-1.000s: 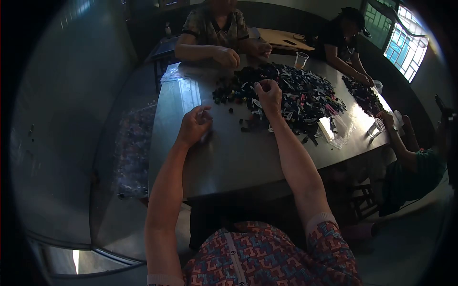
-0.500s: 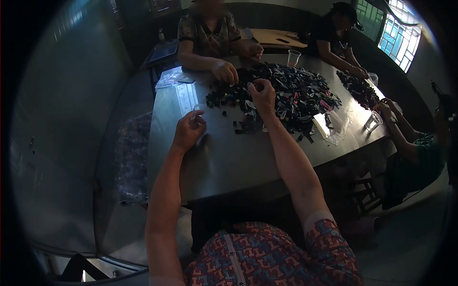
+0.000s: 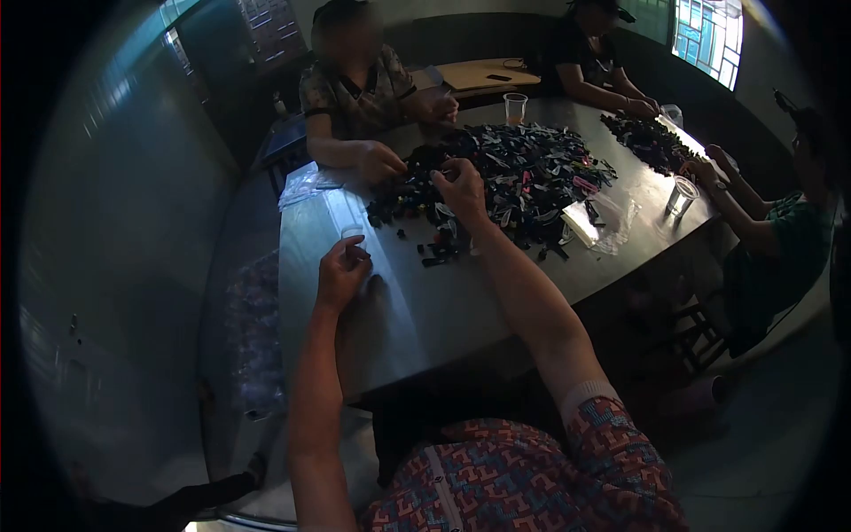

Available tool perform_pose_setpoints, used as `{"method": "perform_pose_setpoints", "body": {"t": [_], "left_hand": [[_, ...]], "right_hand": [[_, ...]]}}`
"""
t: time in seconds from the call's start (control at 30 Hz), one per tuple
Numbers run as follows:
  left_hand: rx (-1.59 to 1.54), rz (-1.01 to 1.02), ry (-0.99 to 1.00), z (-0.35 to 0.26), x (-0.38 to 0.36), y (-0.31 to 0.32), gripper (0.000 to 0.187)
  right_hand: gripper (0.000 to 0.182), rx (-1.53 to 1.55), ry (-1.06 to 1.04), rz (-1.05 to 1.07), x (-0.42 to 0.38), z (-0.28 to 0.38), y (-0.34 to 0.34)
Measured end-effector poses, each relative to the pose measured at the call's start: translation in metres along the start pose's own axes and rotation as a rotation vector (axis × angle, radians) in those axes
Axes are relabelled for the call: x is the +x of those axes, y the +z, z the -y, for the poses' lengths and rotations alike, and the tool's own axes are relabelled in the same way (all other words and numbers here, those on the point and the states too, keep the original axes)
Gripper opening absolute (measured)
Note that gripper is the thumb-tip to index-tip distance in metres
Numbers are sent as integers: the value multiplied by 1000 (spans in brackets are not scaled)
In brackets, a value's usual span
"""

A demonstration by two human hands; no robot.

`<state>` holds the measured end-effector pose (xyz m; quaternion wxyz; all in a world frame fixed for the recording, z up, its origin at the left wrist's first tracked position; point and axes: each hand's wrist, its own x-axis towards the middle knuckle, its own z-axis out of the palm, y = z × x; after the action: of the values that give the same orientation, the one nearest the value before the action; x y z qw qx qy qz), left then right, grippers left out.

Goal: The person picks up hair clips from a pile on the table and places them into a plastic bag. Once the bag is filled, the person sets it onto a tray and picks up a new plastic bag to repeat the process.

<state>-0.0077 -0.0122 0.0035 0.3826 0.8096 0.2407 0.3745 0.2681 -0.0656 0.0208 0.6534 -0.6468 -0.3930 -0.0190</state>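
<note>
My left hand point(image 3: 343, 275) is over the near left of the metal table, fingers curled around a pale, see-through cup point(image 3: 352, 232) that they partly hide. Reaching forward, my right hand point(image 3: 463, 191) is at the left part of a big pile of small dark pieces point(image 3: 532, 168), thumb and index finger pinched together. What the pinch holds is too small to make out. Black pieces dominate the pile, with white, grey and a few pink ones mixed in. Loose black pieces point(image 3: 434, 255) lie at its near edge.
Across the table, a person's hand point(image 3: 381, 162) works at the pile's left side. Two more people sit by a smaller dark pile point(image 3: 651, 142) at right. Clear cups point(image 3: 515, 108) point(image 3: 681, 197) stand on the table. Plastic bags point(image 3: 306, 184) lie left, another bag point(image 3: 607, 222) right.
The head view has shifted, so the table sits further left and lower. My right hand stays at the pile, still pinched. The person opposite has moved a hand slightly along the pile.
</note>
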Motion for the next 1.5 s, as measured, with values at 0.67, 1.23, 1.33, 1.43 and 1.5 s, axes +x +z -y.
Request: {"method": "perform_pose_setpoints", "body": {"t": [0.67,1.23,1.33,1.43,1.5], "left_hand": [[-58,-2,-6,8,0,1,42],[-76,-5,-14,8,0,1,40],[-145,11,-67,9,0,-1,41],[-116,5,-41,12,1,1,41],[-71,-8,-32,13,0,0,39]], "right_hand": [[41,44,73,101,4,-1,-3],[43,30,44,136,5,4,-6],[41,-10,52,139,2,1,-7],[36,-7,-21,141,9,-11,-7],[34,-91,55,271,11,-5,-20]]}}
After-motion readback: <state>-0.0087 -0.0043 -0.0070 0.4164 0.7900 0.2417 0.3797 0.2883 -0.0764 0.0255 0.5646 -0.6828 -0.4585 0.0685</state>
